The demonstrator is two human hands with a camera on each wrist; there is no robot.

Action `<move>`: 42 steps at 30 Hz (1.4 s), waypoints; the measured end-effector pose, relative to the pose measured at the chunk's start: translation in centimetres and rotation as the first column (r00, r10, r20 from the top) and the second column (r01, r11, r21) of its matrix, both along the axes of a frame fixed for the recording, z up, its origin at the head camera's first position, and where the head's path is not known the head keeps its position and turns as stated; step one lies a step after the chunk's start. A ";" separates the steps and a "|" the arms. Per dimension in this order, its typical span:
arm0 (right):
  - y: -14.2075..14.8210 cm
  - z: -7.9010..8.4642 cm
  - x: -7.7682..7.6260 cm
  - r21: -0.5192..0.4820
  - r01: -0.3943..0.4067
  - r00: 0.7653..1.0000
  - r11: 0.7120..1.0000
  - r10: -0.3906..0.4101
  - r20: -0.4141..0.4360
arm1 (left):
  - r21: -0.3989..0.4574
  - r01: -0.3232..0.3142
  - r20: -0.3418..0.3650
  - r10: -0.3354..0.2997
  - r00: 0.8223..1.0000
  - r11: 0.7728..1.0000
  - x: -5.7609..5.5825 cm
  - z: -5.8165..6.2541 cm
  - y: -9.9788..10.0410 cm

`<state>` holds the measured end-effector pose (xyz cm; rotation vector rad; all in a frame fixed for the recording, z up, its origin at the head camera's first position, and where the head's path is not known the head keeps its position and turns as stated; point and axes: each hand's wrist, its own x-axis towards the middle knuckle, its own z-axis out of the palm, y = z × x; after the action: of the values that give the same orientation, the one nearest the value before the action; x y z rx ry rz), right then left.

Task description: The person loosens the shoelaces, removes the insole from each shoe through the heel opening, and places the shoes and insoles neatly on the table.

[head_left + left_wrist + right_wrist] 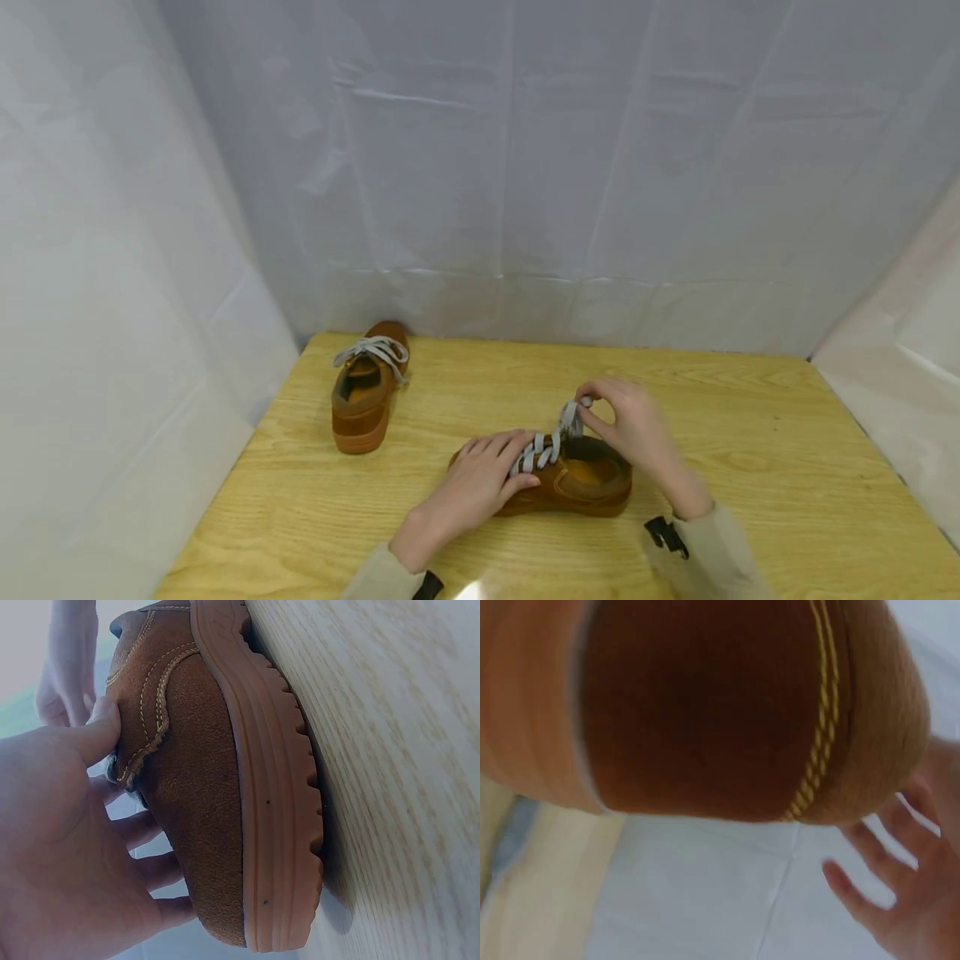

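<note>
I have the left hand (480, 482) resting, fingers apart, over the front of the near shoe (566, 498), close to the near side; the right hand (628, 423) pinches its laces (570, 419). Table (780, 467) stretches right to its edge; another shoe (362, 427) stands far left.

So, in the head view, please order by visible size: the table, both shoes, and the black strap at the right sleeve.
1. Table
2. Near shoe and far shoe: not ranked; the near one looks larger, but nearness may cause this
3. Black strap
</note>
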<state>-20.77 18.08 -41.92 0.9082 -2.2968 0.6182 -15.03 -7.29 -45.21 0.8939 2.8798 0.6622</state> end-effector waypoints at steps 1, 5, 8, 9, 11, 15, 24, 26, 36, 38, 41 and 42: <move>0.0 0.3 -0.3 -0.037 0.024 1.000 0.999 -0.025 -0.016 | -0.002 -0.001 -0.001 0.001 1.000 1.000 0.0 0.0 0.0; 0.1 1.1 -1.0 -0.150 0.112 0.991 0.982 -0.121 -0.053 | -0.002 -0.001 0.003 0.001 1.000 1.000 0.1 0.0 0.0; 0.0 1.1 -1.2 -0.129 0.149 0.987 0.980 -0.155 -0.035 | -0.001 -0.001 0.008 0.001 1.000 1.000 0.0 0.0 0.0; -0.1 1.0 -1.2 -0.104 0.151 0.988 0.983 -0.154 -0.024 | -0.003 -0.002 0.007 0.002 1.000 1.000 0.0 0.0 0.0; -0.3 0.6 -1.1 -0.042 0.137 0.991 0.990 -0.136 0.011 | -0.006 -0.003 0.003 0.003 1.000 1.000 0.0 0.0 0.0; -0.4 -0.3 -0.7 0.052 0.071 0.994 0.996 -0.075 0.083 | -0.016 -0.004 -0.010 0.004 1.000 1.000 0.0 0.1 0.1; -0.4 -0.5 0.4 0.111 -0.201 0.965 0.973 0.178 0.191 | -0.011 -0.004 0.002 0.004 1.000 1.000 0.0 0.2 0.1; -0.4 -0.4 0.6 0.121 -0.235 0.954 0.964 0.205 0.218 | -0.005 -0.005 0.010 0.005 1.000 1.000 0.0 0.2 0.1; -0.4 -0.4 0.5 0.106 -0.106 0.994 0.989 0.102 0.040 | 0.019 -0.016 0.008 0.016 1.000 1.000 0.0 0.0 0.0; -0.4 -0.3 0.5 0.091 -0.048 0.998 0.995 0.051 -0.038 | 0.017 -0.017 0.008 0.016 1.000 1.000 0.0 0.1 0.1; -0.2 0.1 0.5 0.045 0.020 0.993 0.999 -0.015 -0.115 | 0.011 -0.015 0.006 0.015 1.000 1.000 0.0 0.1 0.1; -0.2 0.2 0.6 0.025 0.039 0.991 0.999 -0.035 -0.133 | 0.007 -0.014 0.005 0.014 1.000 1.000 0.0 0.1 0.1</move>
<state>-20.21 17.93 -41.68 0.8904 -2.2029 0.4970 -15.01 -7.22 -45.10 0.8721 2.8838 0.6759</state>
